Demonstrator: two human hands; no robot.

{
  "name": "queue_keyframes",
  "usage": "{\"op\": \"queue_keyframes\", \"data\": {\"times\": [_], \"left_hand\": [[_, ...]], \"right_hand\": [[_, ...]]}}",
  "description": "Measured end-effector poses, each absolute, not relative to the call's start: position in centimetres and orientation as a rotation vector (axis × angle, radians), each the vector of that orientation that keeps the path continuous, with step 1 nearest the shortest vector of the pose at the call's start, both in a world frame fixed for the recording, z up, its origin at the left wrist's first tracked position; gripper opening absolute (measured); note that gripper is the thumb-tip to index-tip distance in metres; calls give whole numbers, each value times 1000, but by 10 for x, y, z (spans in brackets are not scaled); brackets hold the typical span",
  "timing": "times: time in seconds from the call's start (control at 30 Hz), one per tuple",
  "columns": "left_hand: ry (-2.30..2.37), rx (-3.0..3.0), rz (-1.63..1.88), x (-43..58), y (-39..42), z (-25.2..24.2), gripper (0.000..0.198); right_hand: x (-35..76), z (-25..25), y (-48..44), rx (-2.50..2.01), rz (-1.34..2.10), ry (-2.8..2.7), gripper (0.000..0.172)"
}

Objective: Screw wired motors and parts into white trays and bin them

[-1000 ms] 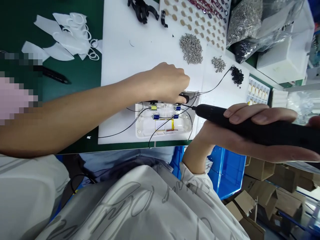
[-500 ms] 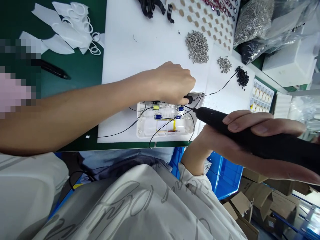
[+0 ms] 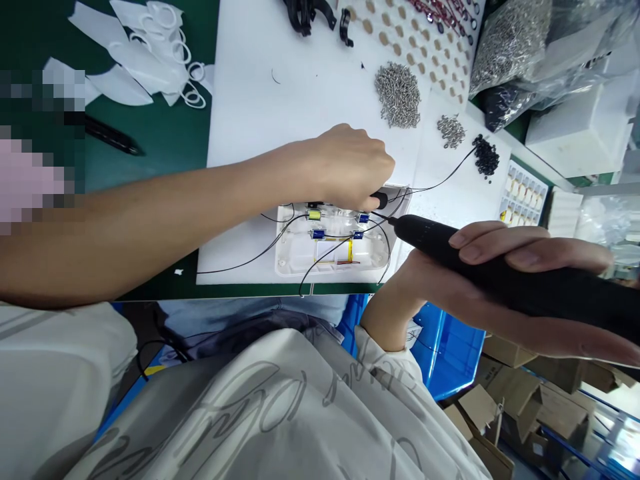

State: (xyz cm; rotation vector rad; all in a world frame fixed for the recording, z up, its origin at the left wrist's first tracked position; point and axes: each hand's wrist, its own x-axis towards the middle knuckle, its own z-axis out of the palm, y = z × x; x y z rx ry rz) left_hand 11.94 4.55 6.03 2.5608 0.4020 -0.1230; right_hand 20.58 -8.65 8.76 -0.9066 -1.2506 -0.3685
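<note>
Green table (image 3: 165, 143) topped by a white mat (image 3: 300, 100); below its near edge, a blue bin (image 3: 450, 353) and cardboard boxes (image 3: 545, 400).

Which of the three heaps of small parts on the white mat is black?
The rightmost heap; the large heap and the small heap to its left are silver screws.

Matt black plastic screwdriver (image 3: 500, 280), glossy white plastic housing (image 3: 300, 257), shiny metal screws (image 3: 399, 95).

left hand (image 3: 350, 167): shifts slightly right across housing (image 3: 300, 257), plug (image 3: 381, 199) with it
driver (image 3: 525, 287): tail drops, tilt steeper
right hand (image 3: 450, 293): sinks slightly
</note>
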Motion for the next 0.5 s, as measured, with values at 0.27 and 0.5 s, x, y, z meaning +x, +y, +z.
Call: {"op": "queue_keyframes", "data": {"times": [0.27, 0.5], "left_hand": [[372, 2565, -113, 118, 46, 61, 30], [385, 2540, -120, 119, 47, 59, 32]], "right_hand": [[202, 85, -85, -948, -410, -1135, 36], [211, 86, -95, -1022, -340, -1297, 38]]}}
